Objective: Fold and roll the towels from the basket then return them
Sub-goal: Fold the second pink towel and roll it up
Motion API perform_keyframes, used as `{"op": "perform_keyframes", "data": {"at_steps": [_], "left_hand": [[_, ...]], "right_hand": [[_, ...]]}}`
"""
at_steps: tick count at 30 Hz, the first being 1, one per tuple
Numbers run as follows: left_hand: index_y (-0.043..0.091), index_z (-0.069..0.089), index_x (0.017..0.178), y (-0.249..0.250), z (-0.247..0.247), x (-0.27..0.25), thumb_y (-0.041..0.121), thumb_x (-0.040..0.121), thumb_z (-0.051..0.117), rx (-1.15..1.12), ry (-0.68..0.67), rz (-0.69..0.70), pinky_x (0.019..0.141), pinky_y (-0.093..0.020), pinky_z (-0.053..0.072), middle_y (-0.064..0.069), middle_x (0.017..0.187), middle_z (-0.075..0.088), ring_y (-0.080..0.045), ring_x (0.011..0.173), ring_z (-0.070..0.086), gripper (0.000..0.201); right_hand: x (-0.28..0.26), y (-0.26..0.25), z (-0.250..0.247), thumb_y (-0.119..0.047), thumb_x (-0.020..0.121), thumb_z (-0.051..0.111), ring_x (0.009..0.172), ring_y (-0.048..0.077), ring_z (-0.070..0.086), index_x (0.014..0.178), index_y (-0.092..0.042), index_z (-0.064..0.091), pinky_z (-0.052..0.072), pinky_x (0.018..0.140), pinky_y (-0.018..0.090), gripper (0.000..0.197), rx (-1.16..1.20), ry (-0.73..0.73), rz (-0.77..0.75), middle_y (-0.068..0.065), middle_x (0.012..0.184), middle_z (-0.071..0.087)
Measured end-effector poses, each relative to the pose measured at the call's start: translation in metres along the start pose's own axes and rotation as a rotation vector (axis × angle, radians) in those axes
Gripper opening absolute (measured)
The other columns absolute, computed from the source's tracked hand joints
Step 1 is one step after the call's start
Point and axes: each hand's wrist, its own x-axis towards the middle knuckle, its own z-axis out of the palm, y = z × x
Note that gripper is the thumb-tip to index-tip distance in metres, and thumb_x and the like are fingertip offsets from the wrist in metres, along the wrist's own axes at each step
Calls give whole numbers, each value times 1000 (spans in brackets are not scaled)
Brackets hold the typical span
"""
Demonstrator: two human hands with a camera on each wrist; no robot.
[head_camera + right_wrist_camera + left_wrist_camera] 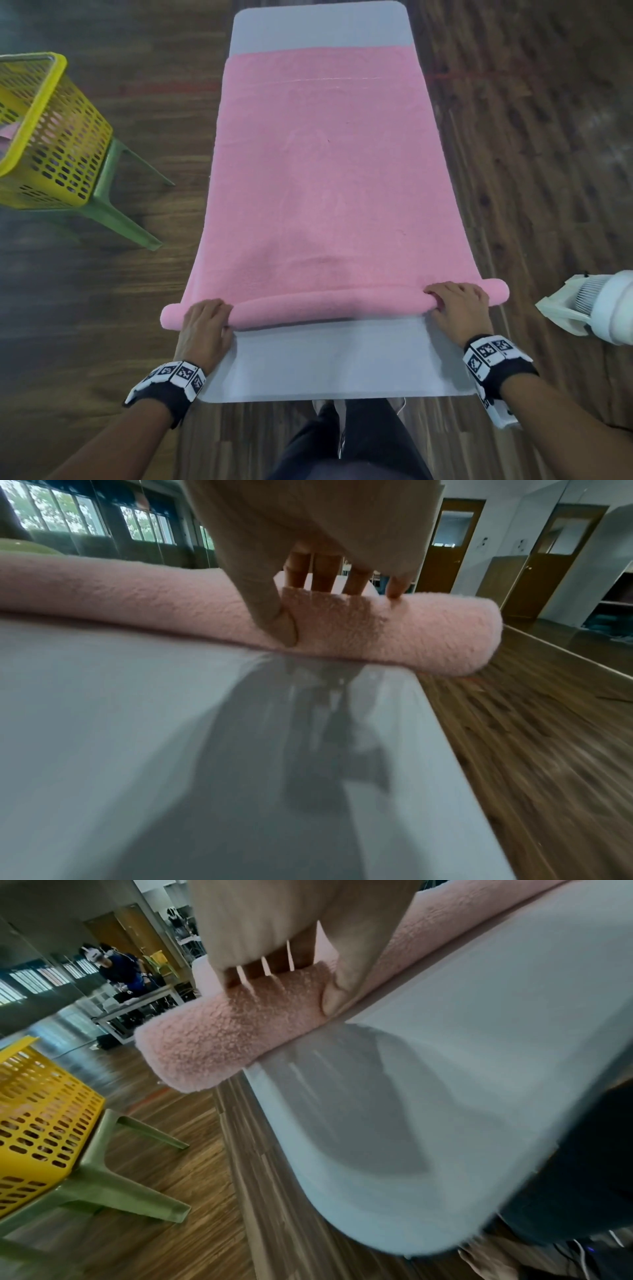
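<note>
Towel [329,178], pink and fleecy, lies flat along a narrow grey table [329,363], with its near end wound into a low roll [329,303] that spans the full width and overhangs both long table edges.

Left hand [205,329] grips the roll near its left end: fingers [274,969] curled over the top, thumb [342,993] pressed against the near face. Right hand [459,308] holds the roll near its right end in the same way, fingers [322,572] draped over the crest and thumb [274,615] tucked into the near side.

Handling, judged: the fabric is soft, light and limp, with no stiffness of its own, so the roll will sag or loosen wherever it is unsupported. The pile looks grippy rather than slippery. Best hold is as shown, near each end, with even pressure so that the roll advances square and does not cone.

Edges and room: the table is barely wider than the flat towel, and the roll ends hang in free air, so sideways drift risks a slip off the edge. Ahead, the unrolled length runs clear to a bare strip at the far end. Yellow basket [44,137] sits on a green stool [116,205] to the left, well apart from the table. White fan [606,305] stands near the right end of the roll.
</note>
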Motion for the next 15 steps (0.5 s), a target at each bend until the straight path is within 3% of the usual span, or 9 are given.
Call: {"op": "perform_keyframes", "data": {"at_steps": [2, 5, 8, 11, 15], "left_hand": [[9, 60, 118, 3, -6, 16, 6, 78, 68, 23, 63, -42, 107, -54, 33, -13, 132, 51, -37, 124, 45, 40], [7, 36, 144, 10, -3, 29, 5, 95, 45, -41, 55, -109, 118, -50, 17, -15, 150, 35, -35, 141, 26, 49], [3, 35, 145, 13, 8, 25, 15, 95, 50, -39, -49, -80, 119, -46, 13, -16, 151, 35, -33, 143, 25, 54], [2, 45, 139, 9, 12, 15, 7, 83, 66, 1, -37, -47, 116, -48, 20, -17, 143, 46, -34, 137, 37, 60], [4, 53, 133, 11, 21, -8, 6, 78, 71, 17, 0, -52, 113, -47, 27, -15, 136, 55, -34, 129, 47, 58]], "right_hand": [[17, -5, -11, -31, 78, 47, 104, 27, 57, 111, -28, 68, 32, 98, 47, 39, -3, 38, -9, -2, 115, 68], [29, -8, -13, -30, 101, 31, 135, 20, 40, 138, -31, 48, 20, 111, 51, 41, 68, 24, -24, -7, 147, 45], [24, -3, -1, -43, 99, 42, 148, 15, 16, 152, -31, 25, 5, 118, 48, 56, 45, -186, -32, -14, 158, 23], [16, 1, 10, -31, 91, 58, 146, 19, 23, 147, -28, 34, 14, 118, 52, 61, 22, -117, -31, -8, 155, 34], [-9, -5, 17, -19, 85, 64, 140, 20, 36, 138, -28, 48, 18, 115, 52, 56, 53, 2, 2, -7, 145, 48]]}}
